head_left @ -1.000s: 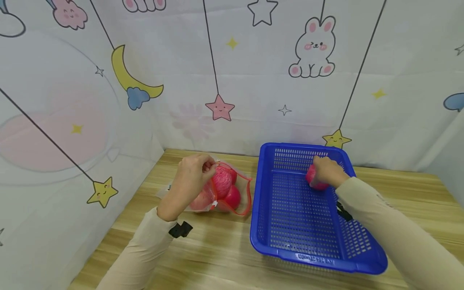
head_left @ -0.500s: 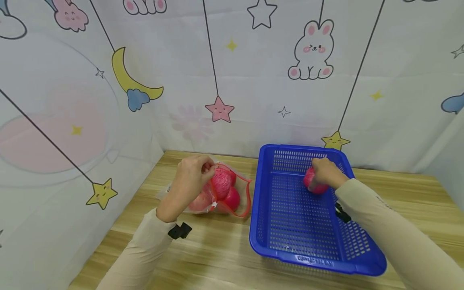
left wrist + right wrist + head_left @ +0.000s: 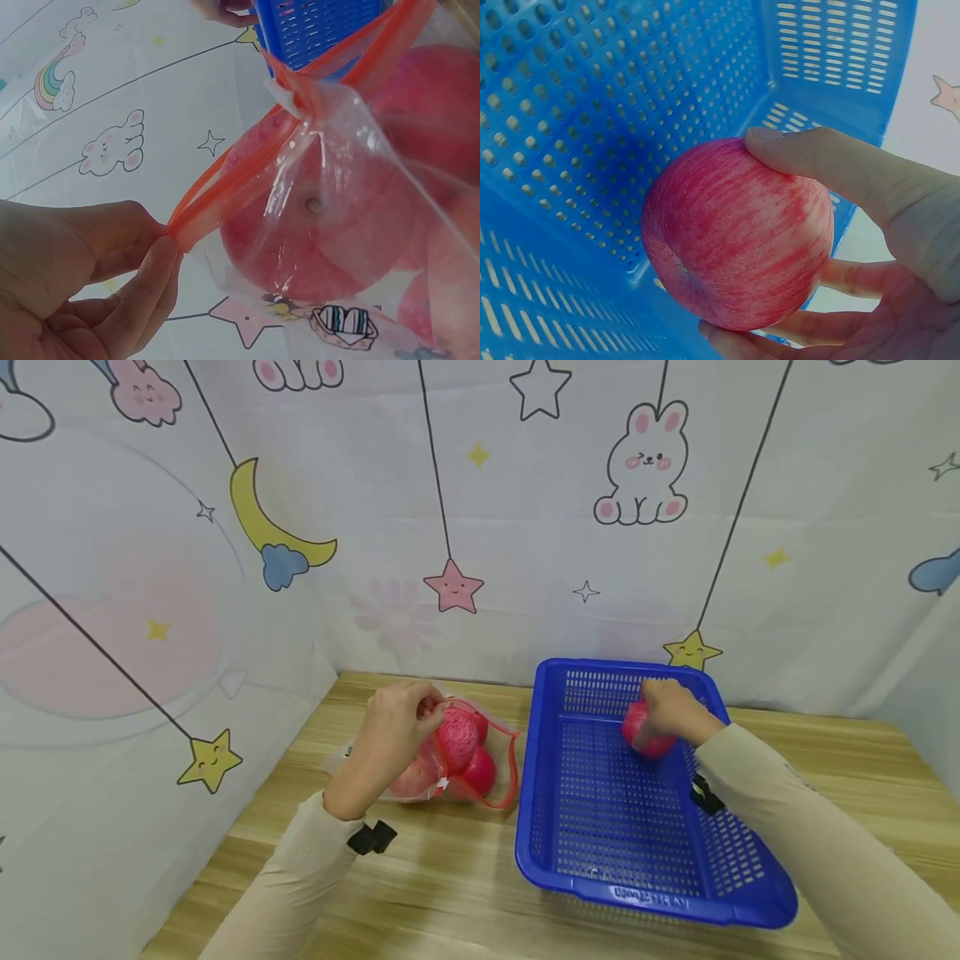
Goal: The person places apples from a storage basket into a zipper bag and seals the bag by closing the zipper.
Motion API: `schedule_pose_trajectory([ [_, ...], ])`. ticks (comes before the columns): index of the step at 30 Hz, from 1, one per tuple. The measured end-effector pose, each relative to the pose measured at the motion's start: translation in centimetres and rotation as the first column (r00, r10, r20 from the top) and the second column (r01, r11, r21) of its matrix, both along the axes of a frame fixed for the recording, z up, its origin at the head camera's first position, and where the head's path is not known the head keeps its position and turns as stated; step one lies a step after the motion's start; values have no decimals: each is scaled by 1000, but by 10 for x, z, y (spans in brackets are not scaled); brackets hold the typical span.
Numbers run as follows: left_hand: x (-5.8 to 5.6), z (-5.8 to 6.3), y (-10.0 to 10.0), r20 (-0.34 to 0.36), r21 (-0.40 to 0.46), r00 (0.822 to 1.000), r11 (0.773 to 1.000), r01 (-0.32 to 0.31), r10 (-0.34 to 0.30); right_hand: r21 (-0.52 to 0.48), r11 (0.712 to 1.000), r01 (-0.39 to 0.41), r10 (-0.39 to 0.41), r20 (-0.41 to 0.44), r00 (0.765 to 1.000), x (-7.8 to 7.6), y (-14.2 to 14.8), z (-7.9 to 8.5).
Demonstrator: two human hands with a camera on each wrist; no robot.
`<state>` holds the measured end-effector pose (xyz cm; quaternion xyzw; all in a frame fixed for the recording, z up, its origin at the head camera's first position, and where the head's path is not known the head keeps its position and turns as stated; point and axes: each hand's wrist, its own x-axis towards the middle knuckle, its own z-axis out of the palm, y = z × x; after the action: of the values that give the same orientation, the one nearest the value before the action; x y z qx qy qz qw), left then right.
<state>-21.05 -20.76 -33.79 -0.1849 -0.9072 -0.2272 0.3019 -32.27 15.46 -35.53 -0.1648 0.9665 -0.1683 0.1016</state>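
Note:
My left hand [image 3: 388, 739] pinches the orange-red zip edge of a clear plastic bag [image 3: 232, 184] between thumb and fingers. Several red apples [image 3: 478, 771] fill the bag, some seen only through its plastic. Over at the right, my right hand [image 3: 678, 714] holds a red apple [image 3: 735, 236] inside a blue plastic basket [image 3: 543, 793], near its back right corner. In the right wrist view the thumb lies on one side of this apple and the fingers curl under the other, with the basket's slotted walls around it.
Both the bag and the basket stand on a wood-grain table [image 3: 450, 893]. A white cloth [image 3: 525, 543] with cartoon prints hangs behind and at the left side. The basket's raised rim stands close to the bag's right side.
My right hand has shifted slightly left inside the basket with the apple still in its grip. The left hand keeps its hold on the bag's edge.

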Motion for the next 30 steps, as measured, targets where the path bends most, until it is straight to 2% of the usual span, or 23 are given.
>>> schedule_pose_trajectory([
  [9, 1, 1, 1, -8, -12, 1000, 1000, -1, 1, 4, 1000, 11, -11, -2, 1000, 3, -6, 6],
  [15, 1, 0, 0, 14, -16, 1000, 1000, -12, 12, -27, 999, 21, -21, 11, 1000, 7, -7, 12],
  [22, 0, 0, 1, 5, -12, 1000, 1000, -5, 5, -43, 999, -4, 4, 0, 1000, 12, -8, 21],
  [30, 0, 0, 1, 11, -12, 1000, 1000, -10, 10, -95, 993, -71, 65, -56, 996, 23, -18, 36],
])
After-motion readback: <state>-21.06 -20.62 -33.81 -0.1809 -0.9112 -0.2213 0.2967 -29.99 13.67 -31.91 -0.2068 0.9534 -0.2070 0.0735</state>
